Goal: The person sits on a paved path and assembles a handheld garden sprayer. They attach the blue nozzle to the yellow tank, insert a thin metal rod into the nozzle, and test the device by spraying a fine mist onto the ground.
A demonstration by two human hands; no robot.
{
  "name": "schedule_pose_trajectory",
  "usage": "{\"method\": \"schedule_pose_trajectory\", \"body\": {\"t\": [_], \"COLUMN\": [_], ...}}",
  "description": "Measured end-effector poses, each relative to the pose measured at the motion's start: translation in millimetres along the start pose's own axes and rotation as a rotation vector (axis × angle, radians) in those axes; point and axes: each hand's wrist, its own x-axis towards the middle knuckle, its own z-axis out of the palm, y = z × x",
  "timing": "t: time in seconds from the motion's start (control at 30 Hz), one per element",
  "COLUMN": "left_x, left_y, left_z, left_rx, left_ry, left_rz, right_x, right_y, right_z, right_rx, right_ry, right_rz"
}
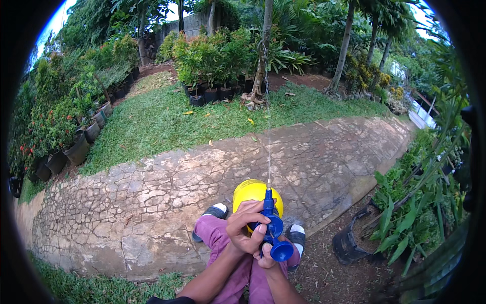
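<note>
A hand sprayer with a yellow bottle [249, 191] and a blue pump head [273, 228] is held low in the middle, in front of my legs. My left hand [244, 228] is wrapped over the blue head from the left. My right hand [265, 259] grips it from underneath, near the round blue end cap [282, 250]. A thin jet of water [268, 147] leaves the nozzle and shoots straight ahead across the path toward a tree trunk [262, 61].
A cracked stone path [167, 192] curves across in front of me. A lawn [167, 121] lies beyond, edged with potted shrubs [212, 61] and black pots of red flowers [61, 147] at left. A black grow bag with leafy plants [354, 238] stands at right.
</note>
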Motion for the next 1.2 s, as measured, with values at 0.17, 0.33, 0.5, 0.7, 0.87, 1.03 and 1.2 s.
{"method": "schedule_pose_trajectory", "body": {"t": [0.17, 0.33, 0.5, 0.7, 0.87, 1.03, 1.2], "left_x": [0, -3, -4, -5, -6, -5, -5], "left_y": [0, -4, -4, -3, -5, -4, -4], "left_z": [-1, 1, 2, 2, 3, 3, 1], "left_rx": [-0.026, -0.033, -0.009, 0.008, -0.019, -0.021, 0.016], "left_ry": [0.006, 0.032, 0.045, 0.040, 0.067, 0.063, 0.036], "left_rz": [0.005, -0.002, -0.055, -0.081, -0.089, -0.090, -0.111], "right_x": [2, 5, 3, 5, 5, 5, 9], "right_y": [-6, -9, -9, -12, -14, -15, -21], "right_z": [4, 5, 6, 5, 6, 7, 9], "right_rx": [0.137, 0.135, 0.301, 0.245, 0.250, 0.286, 0.308], "right_ry": [0.000, -0.031, -0.030, -0.029, -0.008, -0.005, 0.011], "right_rz": [0.033, 0.072, 0.171, 0.227, 0.260, 0.247, 0.270]}}
